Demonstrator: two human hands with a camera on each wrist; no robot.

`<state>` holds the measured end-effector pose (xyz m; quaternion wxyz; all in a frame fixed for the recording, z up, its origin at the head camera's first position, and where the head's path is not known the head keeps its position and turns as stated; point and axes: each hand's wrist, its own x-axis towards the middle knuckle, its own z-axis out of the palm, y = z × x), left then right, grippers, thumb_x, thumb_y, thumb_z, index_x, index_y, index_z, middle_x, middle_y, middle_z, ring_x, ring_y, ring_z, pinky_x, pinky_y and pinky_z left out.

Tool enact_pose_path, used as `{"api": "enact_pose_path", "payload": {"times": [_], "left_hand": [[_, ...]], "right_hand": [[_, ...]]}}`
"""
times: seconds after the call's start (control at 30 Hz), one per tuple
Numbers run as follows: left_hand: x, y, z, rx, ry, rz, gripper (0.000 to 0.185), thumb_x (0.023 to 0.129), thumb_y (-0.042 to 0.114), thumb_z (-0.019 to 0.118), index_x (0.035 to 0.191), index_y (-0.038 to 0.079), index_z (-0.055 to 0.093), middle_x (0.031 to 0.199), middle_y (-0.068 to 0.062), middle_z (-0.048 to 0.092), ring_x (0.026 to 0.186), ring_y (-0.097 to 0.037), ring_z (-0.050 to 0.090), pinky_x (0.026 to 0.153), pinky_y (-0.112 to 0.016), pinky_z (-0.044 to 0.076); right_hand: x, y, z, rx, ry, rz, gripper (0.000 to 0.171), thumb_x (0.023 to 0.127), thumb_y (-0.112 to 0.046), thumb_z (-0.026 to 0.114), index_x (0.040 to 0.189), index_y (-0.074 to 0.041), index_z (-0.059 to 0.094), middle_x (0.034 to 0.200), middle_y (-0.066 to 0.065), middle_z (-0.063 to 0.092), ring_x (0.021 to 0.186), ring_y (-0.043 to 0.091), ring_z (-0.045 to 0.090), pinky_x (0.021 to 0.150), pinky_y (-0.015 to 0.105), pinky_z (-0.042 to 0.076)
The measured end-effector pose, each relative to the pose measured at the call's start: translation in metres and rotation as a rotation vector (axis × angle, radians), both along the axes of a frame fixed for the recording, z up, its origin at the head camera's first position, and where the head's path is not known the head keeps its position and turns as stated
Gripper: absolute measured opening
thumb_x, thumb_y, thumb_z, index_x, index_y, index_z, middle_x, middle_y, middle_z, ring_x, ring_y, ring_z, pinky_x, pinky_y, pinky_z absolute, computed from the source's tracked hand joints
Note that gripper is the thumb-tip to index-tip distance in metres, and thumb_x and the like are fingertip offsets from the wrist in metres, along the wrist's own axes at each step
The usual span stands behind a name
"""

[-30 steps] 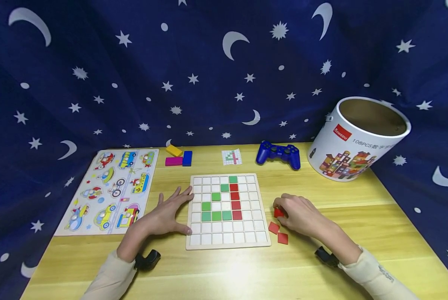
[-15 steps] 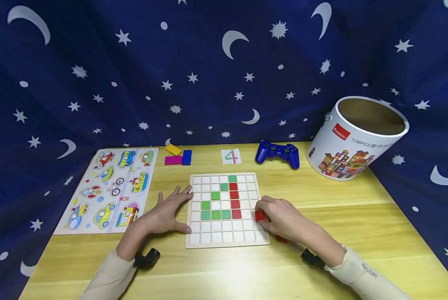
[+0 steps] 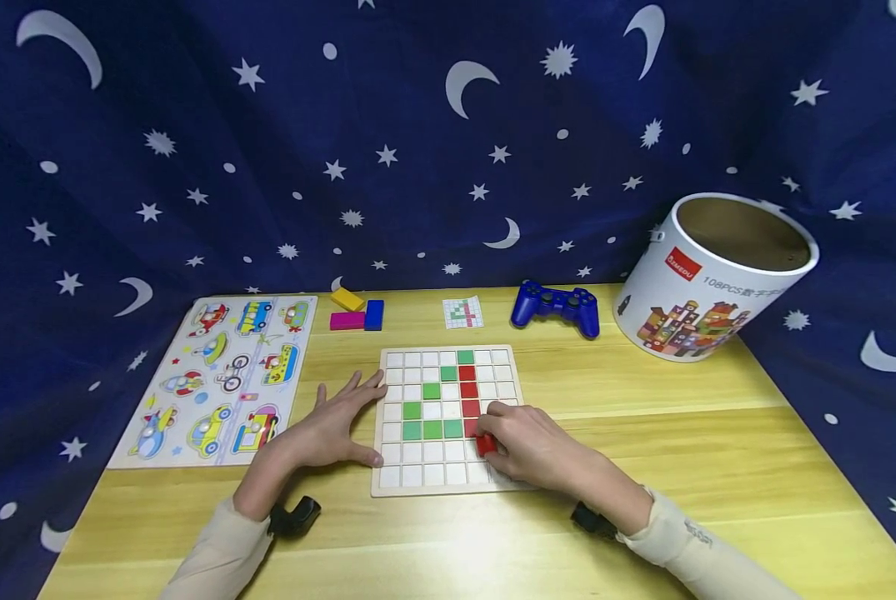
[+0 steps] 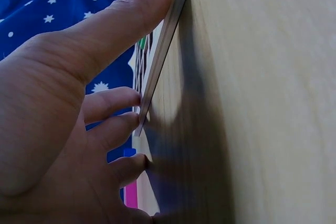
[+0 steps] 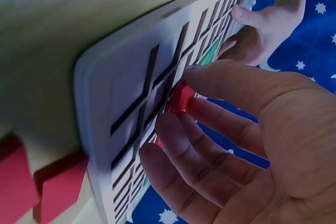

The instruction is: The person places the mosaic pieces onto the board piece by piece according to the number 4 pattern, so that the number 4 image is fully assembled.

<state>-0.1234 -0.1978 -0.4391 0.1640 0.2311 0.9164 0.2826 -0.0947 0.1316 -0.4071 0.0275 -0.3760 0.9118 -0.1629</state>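
Note:
A square wooden grid board (image 3: pixel 455 492) with white cells lies at the table's middle. Several green tiles (image 3: pixel 432 391) and a column of red tiles (image 3: pixel 469 408) fill some cells. My right hand (image 3: pixel 538 448) pinches a red square tile (image 3: pixel 485 444) between thumb and fingers, just below that red column. In the right wrist view the held tile (image 5: pixel 180 98) is at the grid; whether it touches the cell I cannot tell. Against the board's left edge rests my left hand (image 3: pixel 323 432), fingers spread and thumb at the lower side.
Two loose red tiles (image 5: pixel 62 187) lie beside the board, hidden by the right arm in the head view. Behind stand a small pattern card (image 3: pixel 463 313), blue game controller (image 3: pixel 556 308), white bucket (image 3: pixel 703 300) and coloured blocks (image 3: pixel 373 315). A vehicle puzzle (image 3: pixel 215 383) lies left.
My right hand has carried a red tile leftward from the loose pieces beside the board to over the grid, below the red column. The left hand has stayed at the board's edge.

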Motion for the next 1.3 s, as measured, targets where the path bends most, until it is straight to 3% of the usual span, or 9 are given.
{"api": "enact_pose_path", "payload": {"times": [0.53, 0.67, 0.83, 1.1, 1.3], "left_hand": [[-0.001, -0.001, -0.001, 0.0, -0.003, 0.008, 0.105, 0.069, 0.05, 0.088, 0.155, 0.013, 0.038, 0.166, -0.003, 0.015, 0.152, -0.034, 0.004, 0.108, -0.074, -0.01], [0.0, 0.0, 0.0, 0.001, -0.001, 0.01, 0.105, 0.069, 0.05, 0.088, 0.154, 0.013, 0.039, 0.166, -0.003, 0.016, 0.152, -0.035, 0.004, 0.108, -0.074, -0.01], [0.0, 0.0, 0.0, 0.001, -0.005, 0.015, 0.105, 0.069, 0.049, 0.089, 0.155, 0.013, 0.039, 0.166, -0.003, 0.016, 0.152, -0.035, 0.004, 0.108, -0.074, -0.01], [0.0, -0.001, 0.0, 0.002, -0.008, 0.009, 0.105, 0.07, 0.049, 0.088, 0.155, 0.012, 0.038, 0.166, -0.004, 0.015, 0.152, -0.036, 0.003, 0.107, -0.074, -0.01], [0.001, 0.0, 0.0, 0.008, 0.012, 0.0, 0.104, 0.07, 0.049, 0.088, 0.154, 0.012, 0.039, 0.166, -0.003, 0.017, 0.151, -0.036, 0.004, 0.107, -0.074, -0.01]], "right_hand": [[-0.001, -0.015, -0.001, 0.056, 0.061, 0.052, 0.015, 0.08, -0.008, 0.076, 0.08, -0.017, 0.064, 0.076, -0.009, 0.046, 0.06, 0.008, 0.041, 0.051, 0.024, 0.036], [-0.001, -0.012, 0.0, 0.037, 0.046, 0.038, 0.012, 0.08, -0.01, 0.078, 0.089, -0.015, 0.071, 0.078, -0.007, 0.051, 0.062, 0.007, 0.043, 0.053, 0.023, 0.038], [-0.002, -0.001, 0.004, 0.015, -0.003, -0.01, 0.023, 0.082, -0.014, 0.08, 0.105, -0.012, 0.076, 0.083, -0.004, 0.058, 0.063, 0.007, 0.044, 0.055, 0.023, 0.039], [-0.001, 0.028, 0.011, 0.059, -0.012, -0.063, 0.024, 0.082, -0.014, 0.081, 0.104, -0.007, 0.074, 0.088, 0.0, 0.061, 0.063, 0.007, 0.045, 0.056, 0.025, 0.042], [0.002, 0.05, 0.014, 0.078, 0.009, -0.108, 0.021, 0.08, -0.014, 0.084, 0.097, -0.009, 0.073, 0.083, -0.002, 0.058, 0.061, 0.007, 0.042, 0.054, 0.025, 0.039]]}}
